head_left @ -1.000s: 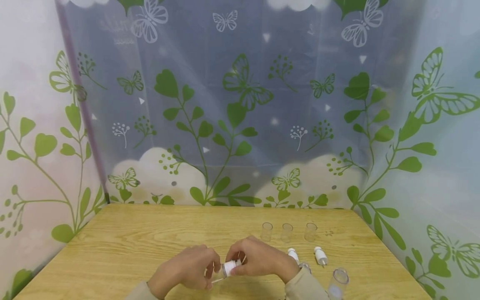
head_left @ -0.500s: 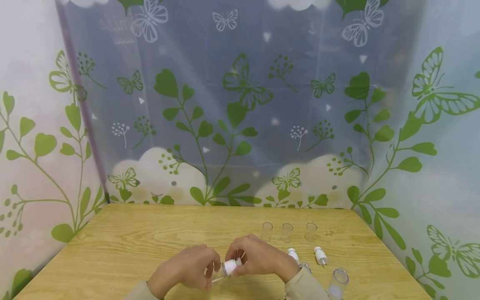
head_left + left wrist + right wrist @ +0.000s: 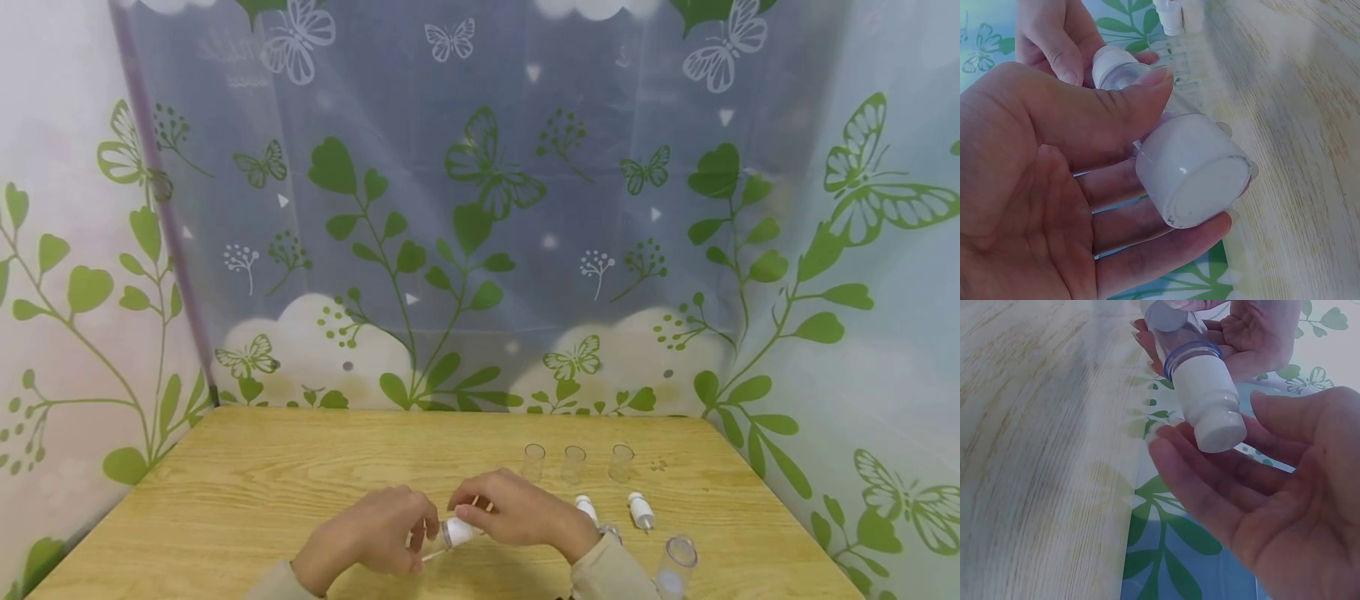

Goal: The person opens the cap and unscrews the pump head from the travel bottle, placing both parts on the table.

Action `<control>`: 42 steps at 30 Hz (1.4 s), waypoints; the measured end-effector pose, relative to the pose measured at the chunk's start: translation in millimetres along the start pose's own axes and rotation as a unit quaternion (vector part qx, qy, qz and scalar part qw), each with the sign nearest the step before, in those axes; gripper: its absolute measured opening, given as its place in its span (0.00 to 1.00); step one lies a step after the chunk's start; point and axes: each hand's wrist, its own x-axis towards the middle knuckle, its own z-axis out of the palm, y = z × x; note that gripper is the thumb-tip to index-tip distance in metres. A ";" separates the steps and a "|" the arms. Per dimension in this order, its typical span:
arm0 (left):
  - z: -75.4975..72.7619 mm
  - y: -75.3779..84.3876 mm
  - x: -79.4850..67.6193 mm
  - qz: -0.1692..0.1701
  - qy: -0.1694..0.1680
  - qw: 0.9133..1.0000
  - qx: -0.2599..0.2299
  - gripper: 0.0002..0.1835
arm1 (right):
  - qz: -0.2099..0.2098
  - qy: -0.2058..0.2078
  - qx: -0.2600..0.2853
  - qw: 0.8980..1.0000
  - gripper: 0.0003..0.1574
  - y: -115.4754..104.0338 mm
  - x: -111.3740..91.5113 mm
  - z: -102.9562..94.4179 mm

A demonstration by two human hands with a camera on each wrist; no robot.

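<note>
My left hand grips a small clear bottle, thumb on one side and fingers on the other; its white bottom faces the left wrist camera. A white pump top is seated in the bottle's mouth, at the purplish rim. Around this pump top, my right hand has loosely bent fingers. Its thumb stands apart from the pump top in the right wrist view; whether a fingertip touches behind is hidden. The bottle is tilted, held above the table between both hands.
Three clear caps stand in a row at the table's back right. Two white pump tops lie nearer, one of them a pump top with a thin stem. Another clear bottle stands by the right sleeve. Patterned curtains surround the wooden table.
My right thumb and fingers have loosened from the white pump top and lifted slightly away. My left hand keeps hold of the bottle, nearly still.
</note>
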 end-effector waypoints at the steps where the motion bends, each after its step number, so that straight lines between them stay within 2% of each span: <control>1: -0.3 0.0 0.2 0.000 -0.001 1.000 -0.002 0.13 | -0.002 -0.004 0.005 1.000 0.18 0.8 0.3 0.4; 5: -0.3 0.0 0.7 -0.005 -0.005 1.000 -0.006 0.13 | -0.003 -0.021 0.035 0.999 0.18 2.1 0.4 2.9; 9: 0.0 0.2 0.7 -0.007 -0.005 1.000 -0.005 0.13 | 0.000 -0.023 0.041 0.999 0.15 0.7 0.1 3.6; 18: 0.9 -0.3 1.0 -0.006 -0.004 1.000 -0.005 0.13 | 0.000 0.002 0.009 1.000 0.09 -1.4 0.1 3.1; 32: 0.6 -1.8 0.9 -0.007 -0.004 1.000 -0.011 0.13 | 0.008 0.009 0.017 1.000 0.11 -2.5 0.8 1.6; 42: -1.5 0.1 1.3 -0.023 -0.011 1.000 -0.008 0.12 | 0.007 0.018 0.006 1.000 0.10 -2.2 0.5 0.7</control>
